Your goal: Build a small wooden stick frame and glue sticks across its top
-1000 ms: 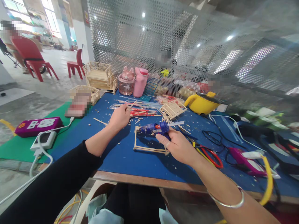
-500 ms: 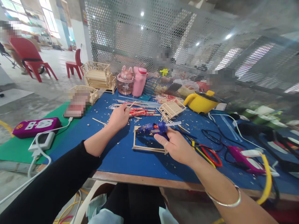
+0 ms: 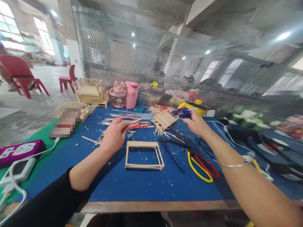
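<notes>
The right hand's (image 3: 198,125) fingers are wrapped round one blue glue gun (image 3: 181,112) beside one yellow pot (image 3: 203,111), so a careless swing could knock the two together; the left hand (image 3: 114,134) pinches what looks like one thin stick (image 3: 134,121). One rectangular stick frame (image 3: 142,144) lies inward from the middle of the table's (image 3: 106,189) near edge, with one slatted piece (image 3: 165,119) toward the far edge, one red-and-yellow-handled tool (image 3: 189,158) rightward, and loose sticks (image 3: 91,140) too jumbled to count.

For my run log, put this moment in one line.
left hand: holding thin stick | right hand: holding blue glue gun | wooden frame: on blue tabletop, untouched
</notes>
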Tool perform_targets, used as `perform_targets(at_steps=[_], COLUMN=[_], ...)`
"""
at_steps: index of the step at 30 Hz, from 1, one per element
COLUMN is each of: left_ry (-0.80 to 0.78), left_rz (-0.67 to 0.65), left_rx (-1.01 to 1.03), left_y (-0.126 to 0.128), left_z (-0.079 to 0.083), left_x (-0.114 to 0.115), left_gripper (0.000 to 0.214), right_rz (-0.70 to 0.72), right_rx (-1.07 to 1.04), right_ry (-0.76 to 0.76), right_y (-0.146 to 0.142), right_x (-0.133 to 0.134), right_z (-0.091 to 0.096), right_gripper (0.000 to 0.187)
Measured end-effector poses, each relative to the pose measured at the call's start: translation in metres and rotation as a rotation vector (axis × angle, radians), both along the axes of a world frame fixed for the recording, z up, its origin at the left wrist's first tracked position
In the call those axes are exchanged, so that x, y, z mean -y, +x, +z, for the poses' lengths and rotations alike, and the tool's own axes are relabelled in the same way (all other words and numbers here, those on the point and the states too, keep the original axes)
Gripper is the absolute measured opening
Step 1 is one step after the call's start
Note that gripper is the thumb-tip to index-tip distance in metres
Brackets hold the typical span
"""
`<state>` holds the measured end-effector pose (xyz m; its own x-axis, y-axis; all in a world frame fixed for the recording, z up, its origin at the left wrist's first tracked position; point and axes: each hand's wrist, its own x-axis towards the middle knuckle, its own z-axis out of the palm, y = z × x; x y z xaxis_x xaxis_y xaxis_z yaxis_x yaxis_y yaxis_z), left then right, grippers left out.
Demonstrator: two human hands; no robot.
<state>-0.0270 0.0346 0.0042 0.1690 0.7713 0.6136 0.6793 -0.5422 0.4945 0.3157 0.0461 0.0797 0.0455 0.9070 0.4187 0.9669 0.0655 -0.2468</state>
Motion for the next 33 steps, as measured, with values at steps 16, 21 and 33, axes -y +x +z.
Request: perform_targets(at_steps=[16, 21, 33], left_ry=[0.278, 0.251, -0.032], left_rz=[-0.392, -0.434, -0.263], left_rx=[-0.072, -0.056, 0.195], left_y=[0.012, 0.021, 0.016], left_z=[0.007, 0.008, 0.012], left_x=[0.025, 0.036, 0.033], left_gripper=[0.004, 0.004, 0.037], right_rz=[0.277, 0.812, 0.667], right_rx=[0.209, 0.125, -0.092], right_ry=[0.084, 0.061, 0.241], right_y=[-0.056, -0.071, -0.073], right_x=[-0.007, 0.07, 0.065], right_z=[-0.021, -0.034, -0.062], right_gripper=[0.03, 0.02, 0.012])
